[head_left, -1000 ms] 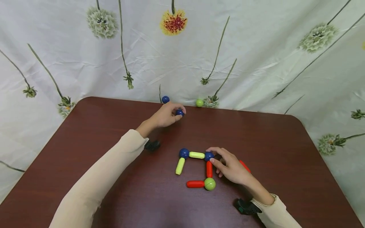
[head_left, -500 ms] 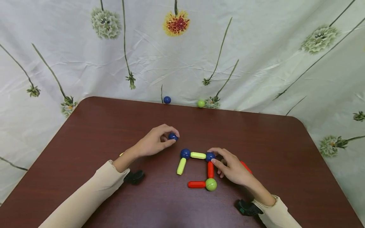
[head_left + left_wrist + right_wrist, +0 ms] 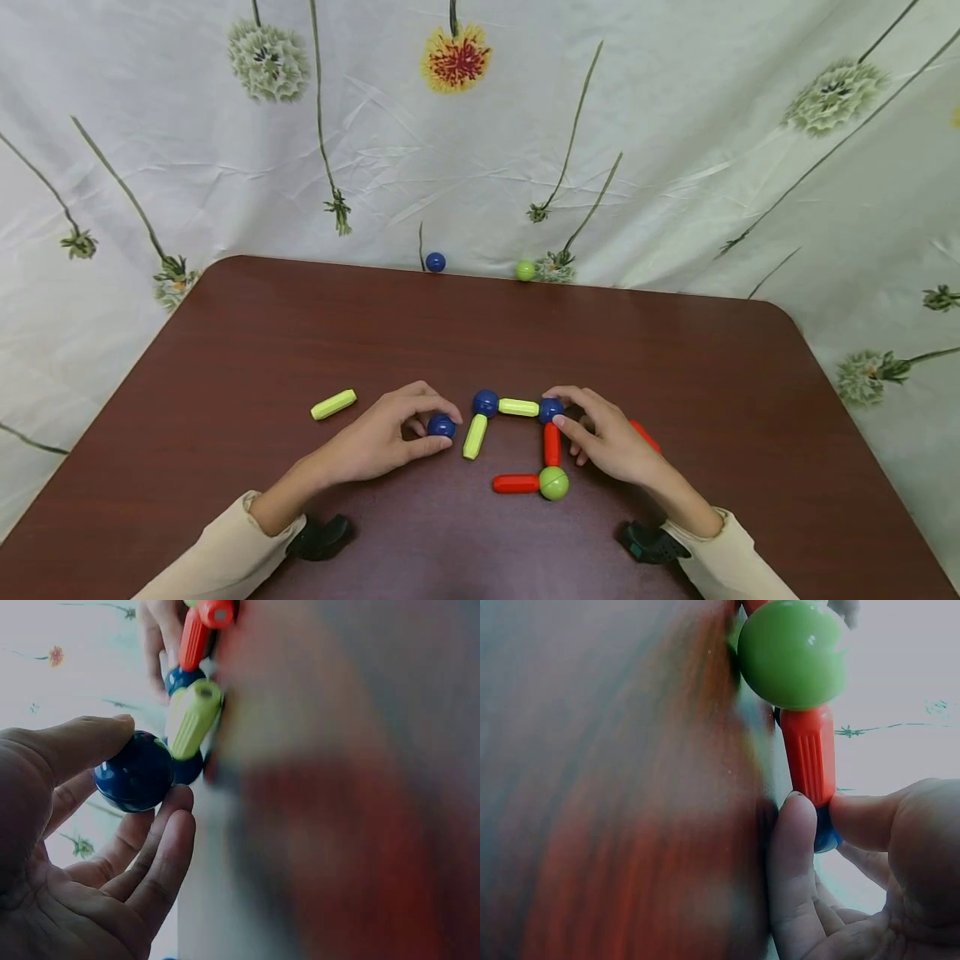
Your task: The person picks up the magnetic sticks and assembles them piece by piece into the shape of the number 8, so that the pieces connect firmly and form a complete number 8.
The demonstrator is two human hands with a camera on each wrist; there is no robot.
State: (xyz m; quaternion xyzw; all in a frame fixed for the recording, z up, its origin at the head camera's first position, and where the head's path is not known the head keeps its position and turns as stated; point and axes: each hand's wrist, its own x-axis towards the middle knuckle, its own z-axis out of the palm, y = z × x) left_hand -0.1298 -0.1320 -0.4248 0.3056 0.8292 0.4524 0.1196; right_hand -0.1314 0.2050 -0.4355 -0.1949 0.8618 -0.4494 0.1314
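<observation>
Blue ball (image 3: 442, 426), one: just left of the ball-and-rod chain (image 3: 517, 407), pinched by the left hand (image 3: 375, 437), fingers parted to the ball's width; right hand (image 3: 615, 442), fingers likewise slightly parted, pinches the chain's far-right blue ball (image 3: 551, 409). Handling, as judged: light pinch, slow movement, ball's chain-facing side kept bare of fingers, chain held steady from its right. Containers: none seen.

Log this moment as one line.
left hand: holds loose blue ball; right hand: pinches corner blue ball; green ball: joins two red sticks
</observation>
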